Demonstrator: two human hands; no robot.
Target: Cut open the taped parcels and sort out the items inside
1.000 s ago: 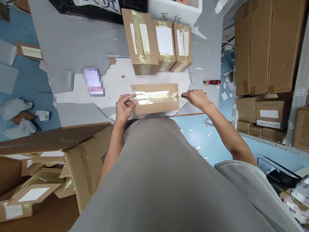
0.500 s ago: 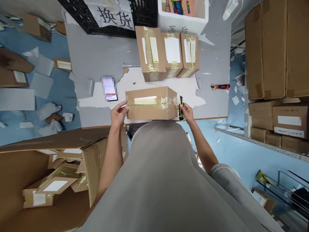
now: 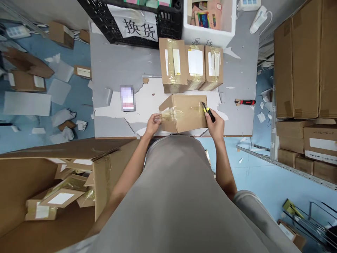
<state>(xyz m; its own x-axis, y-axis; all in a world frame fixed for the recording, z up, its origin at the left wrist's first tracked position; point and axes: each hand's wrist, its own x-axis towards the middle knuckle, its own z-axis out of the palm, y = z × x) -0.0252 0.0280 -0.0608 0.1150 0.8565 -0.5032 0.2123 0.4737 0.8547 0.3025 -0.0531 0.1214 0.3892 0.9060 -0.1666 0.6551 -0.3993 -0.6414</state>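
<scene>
A taped cardboard box (image 3: 190,115) lies at the table's near edge, right in front of my body. At its left end, my left hand (image 3: 153,124) has its fingers closed against the taped side. My right hand (image 3: 216,123) grips a black and yellow box cutter (image 3: 209,111) at the box's right end. The cutter's tip points up and left, over the top near a strip of tape. Whether the blade touches the cardboard I cannot tell.
Three taped boxes (image 3: 195,66) stand behind, before a black crate (image 3: 168,23) and a white foam box (image 3: 209,35). A phone (image 3: 127,99) lies left, a red-black cutter (image 3: 245,102) right. A large open carton (image 3: 105,175) with parcels stands lower left.
The box has been turned, so its labelled side no longer faces up and its taped end points left. My right hand has brought the cutter over the box's right end.
</scene>
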